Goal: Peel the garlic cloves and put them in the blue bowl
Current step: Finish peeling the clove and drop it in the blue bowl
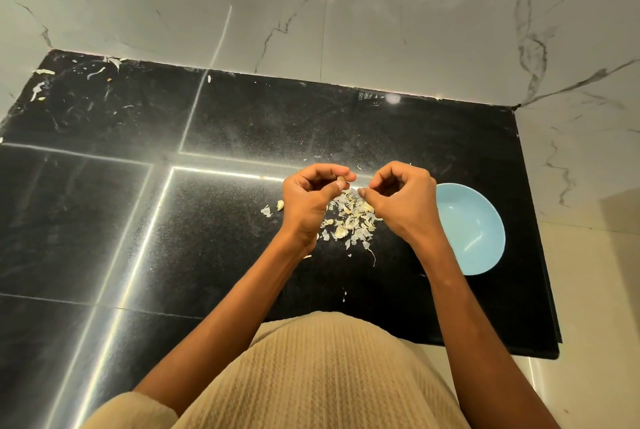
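Two hands above peel pile [349, 220] left of blue bowl [474, 231]: left hand [311, 200] pinching garlic clove [341, 181], right hand [398, 200] fingertips pinched, contents unclear; bowl apparently empty, peeling unfinished

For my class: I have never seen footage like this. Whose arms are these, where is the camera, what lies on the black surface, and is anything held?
There is no machine here: a person wears a camera on the head, looking down at their own two arms. The left hand pinches a small garlic clove between thumb and fingers. The right hand is curled beside it, fingertips pinched; what it holds, if anything, is too small to tell. Below the hands, a pile of peels lies on the black counter. To the right stands the blue bowl; the part that shows looks empty, though the right hand hides some of it.
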Demonstrator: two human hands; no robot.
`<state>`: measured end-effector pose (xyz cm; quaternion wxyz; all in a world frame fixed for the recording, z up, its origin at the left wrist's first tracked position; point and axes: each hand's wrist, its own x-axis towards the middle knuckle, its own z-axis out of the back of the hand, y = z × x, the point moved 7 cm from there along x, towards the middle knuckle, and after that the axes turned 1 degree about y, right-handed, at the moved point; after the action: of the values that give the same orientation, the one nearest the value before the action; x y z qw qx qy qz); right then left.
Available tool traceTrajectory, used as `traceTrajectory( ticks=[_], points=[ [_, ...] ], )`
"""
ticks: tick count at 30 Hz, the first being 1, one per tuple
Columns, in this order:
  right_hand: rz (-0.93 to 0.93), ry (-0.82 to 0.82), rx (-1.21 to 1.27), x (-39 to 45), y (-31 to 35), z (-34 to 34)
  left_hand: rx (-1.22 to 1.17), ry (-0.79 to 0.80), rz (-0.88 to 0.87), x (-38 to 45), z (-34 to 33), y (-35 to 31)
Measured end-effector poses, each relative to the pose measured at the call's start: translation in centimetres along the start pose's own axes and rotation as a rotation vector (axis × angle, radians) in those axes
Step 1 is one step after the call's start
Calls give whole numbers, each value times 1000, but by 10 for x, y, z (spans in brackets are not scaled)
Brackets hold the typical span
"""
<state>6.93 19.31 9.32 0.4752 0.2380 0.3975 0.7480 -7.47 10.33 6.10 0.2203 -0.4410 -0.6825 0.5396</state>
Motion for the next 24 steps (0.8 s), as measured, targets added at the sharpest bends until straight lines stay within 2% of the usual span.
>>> traceTrajectory(
  ticks=[11, 16, 19, 24],
  points=[
    [82, -81, 77, -4, 8, 3, -31, -13, 98, 5, -4, 15],
    [34, -91, 53, -6, -2, 4, 3, -12, 119, 4, -7, 17],
    [-12, -66, 72, -8, -7, 4, 72, 4, 95, 4, -9, 16],
    [-37, -11, 118, -14, -6, -1, 333, 58, 1, 5, -21, 15]
  ],
)
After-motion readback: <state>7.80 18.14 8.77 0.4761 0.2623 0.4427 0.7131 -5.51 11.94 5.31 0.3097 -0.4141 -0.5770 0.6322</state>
